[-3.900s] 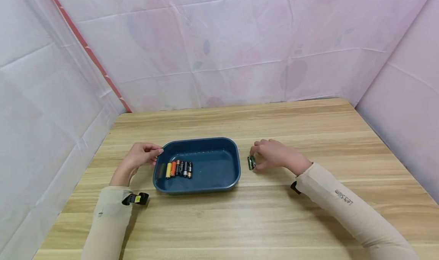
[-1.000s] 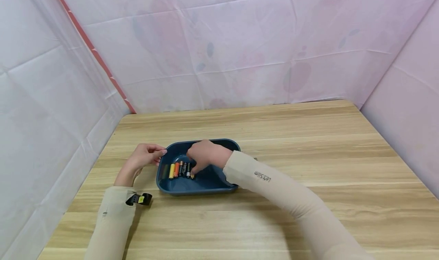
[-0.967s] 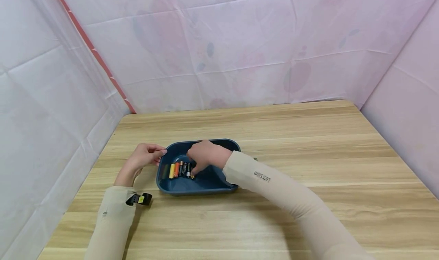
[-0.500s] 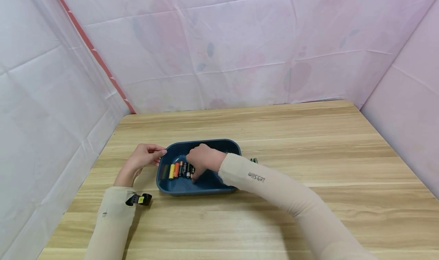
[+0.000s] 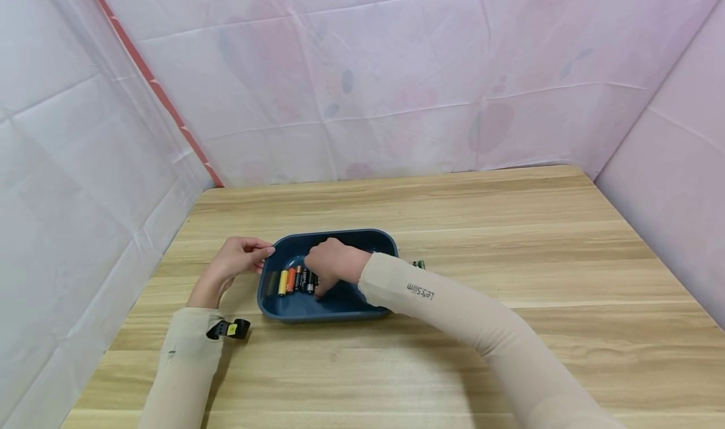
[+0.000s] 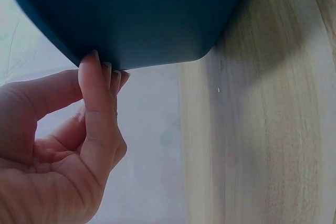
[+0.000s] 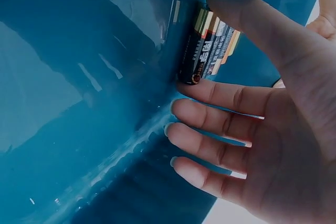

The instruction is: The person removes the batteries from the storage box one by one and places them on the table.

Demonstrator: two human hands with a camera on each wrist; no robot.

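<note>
– Where to look for the end battery (image 7: 199,45)?

– Down in the tray (image 5: 362,243), at the right end of the row of batteries (image 5: 291,280). Lying flat on the blue floor, touching its neighbour.

– Gripped, or only touched?

– Pinched lengthwise by the right hand (image 5: 334,267), with the thumb on the gold cap and the forefinger under the other end. Other fingers (image 7: 215,135) nearly straight, spread over the tray floor, holding nothing.

– Why end to end?

– Probably to keep the long sides free, so as to lay it snug and parallel against the row. No room for a fingertip between neighbours otherwise.

– And the left hand (image 5: 235,262)?

– Curled at the tray's far left corner, fingertips bunched against the outer wall just at the rim. Reads as a light pinch on that edge. Cannot tell how far the thumb laps over the rim.

– Reason for that?

– Most likely to brace the tray against sliding on the smooth wooden surface (image 5: 510,240) during the nudging inside.

– Anything outside the tray?

– One loose battery (image 5: 419,265) just beyond the right wall, half hidden behind the beige sleeve (image 5: 453,309). Also a black clip (image 5: 226,329) at the left wrist, and pink sheeting (image 5: 396,70) all round.
</note>
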